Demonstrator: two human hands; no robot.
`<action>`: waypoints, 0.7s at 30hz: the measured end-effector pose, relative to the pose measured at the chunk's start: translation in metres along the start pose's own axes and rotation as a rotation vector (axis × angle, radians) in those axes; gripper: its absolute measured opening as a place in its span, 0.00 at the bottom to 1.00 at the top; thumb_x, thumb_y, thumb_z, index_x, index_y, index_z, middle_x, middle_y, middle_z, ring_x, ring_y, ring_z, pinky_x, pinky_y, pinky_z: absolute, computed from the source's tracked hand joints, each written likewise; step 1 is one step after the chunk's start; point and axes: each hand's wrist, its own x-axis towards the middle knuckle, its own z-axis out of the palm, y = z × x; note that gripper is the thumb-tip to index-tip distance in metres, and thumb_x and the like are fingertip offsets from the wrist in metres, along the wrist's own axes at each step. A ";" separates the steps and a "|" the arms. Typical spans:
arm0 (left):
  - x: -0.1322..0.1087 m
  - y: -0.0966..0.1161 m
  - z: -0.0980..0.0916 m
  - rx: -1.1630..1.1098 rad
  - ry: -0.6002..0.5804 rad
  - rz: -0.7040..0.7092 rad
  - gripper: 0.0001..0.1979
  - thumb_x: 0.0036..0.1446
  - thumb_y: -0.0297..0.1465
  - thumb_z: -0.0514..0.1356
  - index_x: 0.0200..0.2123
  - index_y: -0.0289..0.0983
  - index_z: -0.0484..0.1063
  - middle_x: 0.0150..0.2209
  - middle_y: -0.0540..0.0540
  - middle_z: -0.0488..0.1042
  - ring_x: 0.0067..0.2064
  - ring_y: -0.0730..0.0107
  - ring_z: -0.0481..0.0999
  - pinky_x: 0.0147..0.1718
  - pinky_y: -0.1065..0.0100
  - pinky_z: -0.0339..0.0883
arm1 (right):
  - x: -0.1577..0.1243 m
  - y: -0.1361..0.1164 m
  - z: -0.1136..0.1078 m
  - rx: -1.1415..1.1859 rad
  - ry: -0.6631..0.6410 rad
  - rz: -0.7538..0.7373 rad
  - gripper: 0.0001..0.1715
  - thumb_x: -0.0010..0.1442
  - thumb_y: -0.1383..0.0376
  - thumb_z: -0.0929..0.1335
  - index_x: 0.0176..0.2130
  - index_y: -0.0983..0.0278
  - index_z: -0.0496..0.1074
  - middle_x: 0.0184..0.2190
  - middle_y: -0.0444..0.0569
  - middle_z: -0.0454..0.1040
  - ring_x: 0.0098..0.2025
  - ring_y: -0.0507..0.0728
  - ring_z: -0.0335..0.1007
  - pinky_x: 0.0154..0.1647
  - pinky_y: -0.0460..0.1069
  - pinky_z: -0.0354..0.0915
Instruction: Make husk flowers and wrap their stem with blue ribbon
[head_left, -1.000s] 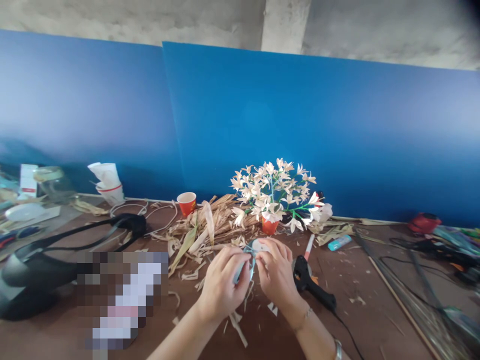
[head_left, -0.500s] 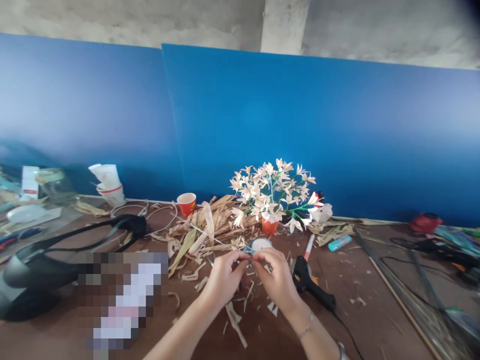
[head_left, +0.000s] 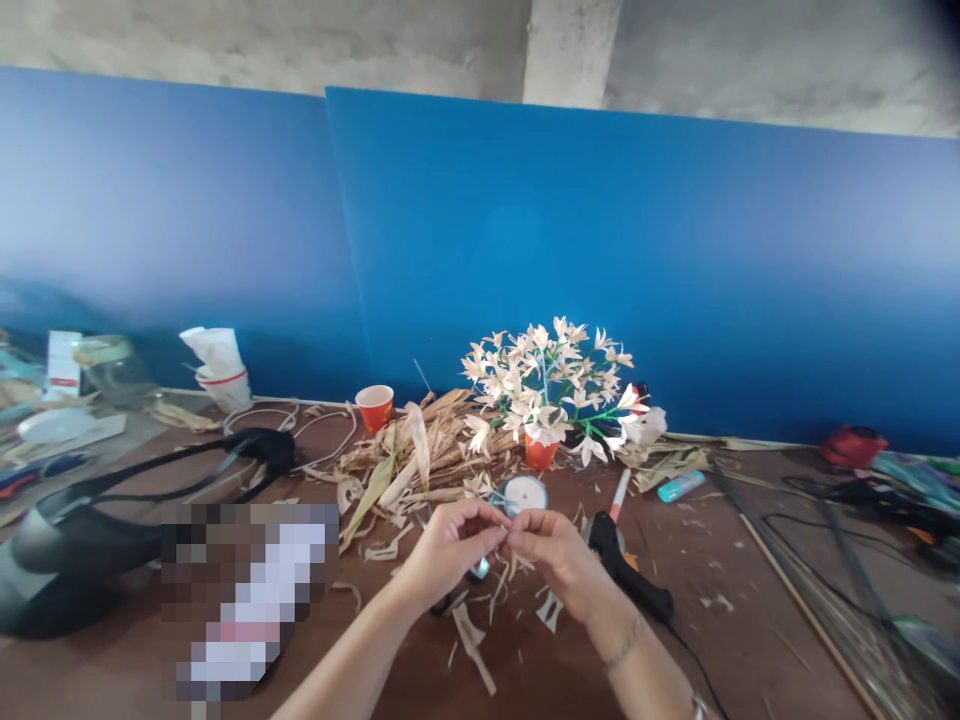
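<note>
Red cup (head_left: 374, 409) beyond left hand (head_left: 459, 545) bears illegible yellow print (head_left: 387, 411).

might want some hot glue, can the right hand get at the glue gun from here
Probably yes: the black glue gun lies just right of the right hand, with nothing visible between them, though that hand is pinching close beside the left hand.

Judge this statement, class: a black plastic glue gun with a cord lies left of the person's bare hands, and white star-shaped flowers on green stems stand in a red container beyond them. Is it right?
Not quite. The head view shows the black glue gun to the right of the left hand and right hand. The white flowers do stand in the red container beyond.
</note>
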 end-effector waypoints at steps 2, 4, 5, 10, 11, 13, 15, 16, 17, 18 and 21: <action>0.001 -0.001 0.000 0.009 0.038 0.008 0.07 0.47 0.32 0.60 0.28 0.32 0.70 0.22 0.51 0.68 0.22 0.78 0.64 0.21 0.75 0.59 | 0.001 0.001 -0.001 -0.015 0.021 -0.030 0.13 0.44 0.61 0.72 0.26 0.66 0.67 0.20 0.41 0.69 0.23 0.49 0.62 0.27 0.45 0.56; 0.002 -0.002 0.000 0.026 0.083 0.003 0.08 0.47 0.33 0.60 0.27 0.32 0.69 0.21 0.52 0.66 0.21 0.78 0.63 0.20 0.75 0.57 | 0.000 0.002 -0.002 -0.144 0.064 -0.114 0.12 0.48 0.59 0.69 0.30 0.64 0.66 0.23 0.42 0.70 0.25 0.50 0.63 0.28 0.45 0.57; 0.003 -0.003 -0.001 0.034 0.103 -0.006 0.09 0.47 0.33 0.59 0.27 0.32 0.69 0.20 0.52 0.65 0.21 0.78 0.63 0.20 0.75 0.57 | 0.000 0.002 -0.003 -0.262 0.091 -0.178 0.11 0.50 0.59 0.68 0.32 0.64 0.66 0.26 0.44 0.70 0.28 0.51 0.65 0.30 0.46 0.59; 0.004 -0.007 0.000 0.053 0.170 -0.009 0.09 0.48 0.34 0.59 0.27 0.33 0.68 0.20 0.52 0.65 0.21 0.78 0.63 0.20 0.75 0.57 | -0.004 0.004 0.000 -0.980 0.269 -0.642 0.12 0.49 0.65 0.68 0.37 0.62 0.67 0.36 0.48 0.70 0.42 0.57 0.63 0.45 0.53 0.55; 0.004 -0.007 0.001 0.054 0.175 -0.008 0.09 0.48 0.34 0.58 0.27 0.32 0.68 0.20 0.52 0.65 0.21 0.78 0.63 0.19 0.75 0.57 | -0.005 0.005 0.002 -1.078 0.298 -0.706 0.10 0.50 0.66 0.67 0.36 0.61 0.67 0.35 0.47 0.70 0.41 0.57 0.63 0.45 0.53 0.53; 0.005 -0.008 0.002 0.050 0.175 -0.009 0.09 0.48 0.34 0.58 0.27 0.33 0.68 0.20 0.52 0.65 0.20 0.78 0.63 0.19 0.75 0.56 | -0.006 0.006 0.005 -1.195 0.341 -0.774 0.04 0.51 0.68 0.66 0.32 0.61 0.67 0.32 0.46 0.71 0.38 0.56 0.64 0.45 0.54 0.52; 0.005 -0.008 0.003 0.038 0.173 -0.010 0.09 0.48 0.34 0.58 0.27 0.33 0.68 0.21 0.52 0.66 0.20 0.78 0.64 0.18 0.75 0.57 | -0.006 0.007 0.007 -1.207 0.371 -0.794 0.03 0.52 0.69 0.64 0.30 0.62 0.67 0.30 0.45 0.71 0.36 0.55 0.64 0.45 0.53 0.52; 0.005 -0.008 0.003 0.031 0.170 -0.010 0.09 0.48 0.34 0.59 0.27 0.33 0.69 0.21 0.52 0.66 0.20 0.78 0.64 0.18 0.75 0.57 | -0.006 0.008 0.007 -1.180 0.379 -0.788 0.03 0.52 0.70 0.64 0.29 0.62 0.67 0.29 0.45 0.71 0.35 0.55 0.65 0.44 0.53 0.53; 0.005 -0.007 0.003 0.027 0.162 -0.009 0.08 0.47 0.34 0.59 0.28 0.33 0.69 0.22 0.51 0.67 0.21 0.77 0.64 0.19 0.75 0.57 | -0.005 0.008 0.007 -1.136 0.377 -0.769 0.03 0.52 0.70 0.64 0.28 0.62 0.67 0.28 0.45 0.71 0.35 0.54 0.65 0.43 0.52 0.54; 0.005 -0.007 0.002 0.027 0.149 -0.007 0.08 0.47 0.33 0.59 0.28 0.33 0.70 0.23 0.51 0.68 0.21 0.77 0.64 0.19 0.75 0.58 | -0.004 0.008 0.006 -1.078 0.370 -0.738 0.02 0.51 0.69 0.65 0.28 0.62 0.67 0.28 0.45 0.70 0.34 0.55 0.65 0.42 0.51 0.54; 0.006 -0.006 -0.001 0.051 0.104 0.003 0.08 0.47 0.32 0.59 0.29 0.32 0.71 0.23 0.50 0.69 0.23 0.76 0.65 0.21 0.75 0.59 | -0.001 0.009 0.003 -0.833 0.314 -0.563 0.02 0.51 0.67 0.65 0.27 0.63 0.67 0.26 0.45 0.69 0.31 0.54 0.64 0.36 0.49 0.57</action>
